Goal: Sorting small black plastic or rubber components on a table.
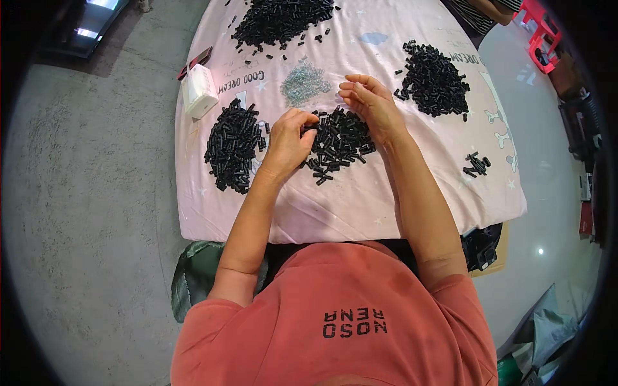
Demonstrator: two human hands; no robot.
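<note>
At the left edge of the middle pile of small black cylindrical pieces (pixel 342 143), my left hand (pixel 288 143) is closed, its thumb and forefinger curled toward each other. A black piece shows by its fingertips, but whether it is gripped is unclear. My right hand (pixel 376 110) hovers over the far right side of that pile, its fingers bent and brought together toward the left. Anything between those fingertips is too small to make out. Just beyond both hands lies a loose heap of tiny clear, shiny pieces (pixel 304 83).
More black pieces form a left pile (pixel 233 148), a far pile (pixel 280 20), a right pile (pixel 434 80) and a small cluster (pixel 477 165) on the pink cloth-covered table (pixel 335 215). A white tissue pack (pixel 199 91) stands at the left edge. Another person's arm (pixel 492 9) shows far right.
</note>
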